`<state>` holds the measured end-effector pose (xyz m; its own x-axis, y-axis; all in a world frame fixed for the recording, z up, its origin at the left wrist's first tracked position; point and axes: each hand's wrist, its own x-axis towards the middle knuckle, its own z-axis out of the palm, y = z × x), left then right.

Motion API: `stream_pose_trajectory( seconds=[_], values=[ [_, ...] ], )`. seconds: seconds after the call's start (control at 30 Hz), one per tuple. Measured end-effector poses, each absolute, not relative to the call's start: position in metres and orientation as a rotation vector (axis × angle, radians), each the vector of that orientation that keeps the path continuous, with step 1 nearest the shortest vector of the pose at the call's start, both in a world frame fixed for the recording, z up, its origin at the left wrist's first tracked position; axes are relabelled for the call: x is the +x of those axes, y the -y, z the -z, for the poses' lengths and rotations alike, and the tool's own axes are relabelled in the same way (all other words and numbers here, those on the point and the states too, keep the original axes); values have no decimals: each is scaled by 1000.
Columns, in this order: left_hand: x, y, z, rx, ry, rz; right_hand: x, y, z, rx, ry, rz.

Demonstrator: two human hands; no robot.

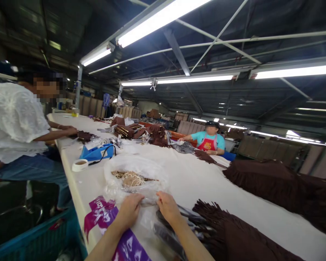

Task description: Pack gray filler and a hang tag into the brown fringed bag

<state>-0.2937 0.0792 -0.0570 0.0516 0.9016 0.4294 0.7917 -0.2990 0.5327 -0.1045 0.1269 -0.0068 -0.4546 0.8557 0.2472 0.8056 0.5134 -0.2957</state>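
Observation:
A clear plastic bag [149, 165] lies on the white table, its top open over tan pieces with pale string [132, 178]. My left hand [130, 207] is closed on the near edge of the bag, thumb and fingers pinched together. To its right, my right hand [167, 205] pinches the same edge, a short stretch of plastic showing between the two. Under and beside my left forearm is a purple printed plastic bag [127, 241]. Dark brown fringed fabric [233, 232] and some plastic-wrapped items lie to the right of my right forearm.
A tape roll [80, 165] and a blue holder with a black strap [96, 153] sit by the table's left edge [73, 185]. One person in white [16, 119] works at the left, another in a red apron [208, 144] across the table. A teal crate [40, 235] stands lower left.

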Motion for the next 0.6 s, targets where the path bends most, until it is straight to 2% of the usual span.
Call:
stream_pose_trajectory(
  seconds=[0.3,0.6],
  values=[
    [-291,-76,54,2186,-1765,-965,-111,-134,11,-1490,2439,-93],
    [-286,-74,48,2298,-1853,-821,-97,-128,-8,-1500,2421,-179]
  ],
)
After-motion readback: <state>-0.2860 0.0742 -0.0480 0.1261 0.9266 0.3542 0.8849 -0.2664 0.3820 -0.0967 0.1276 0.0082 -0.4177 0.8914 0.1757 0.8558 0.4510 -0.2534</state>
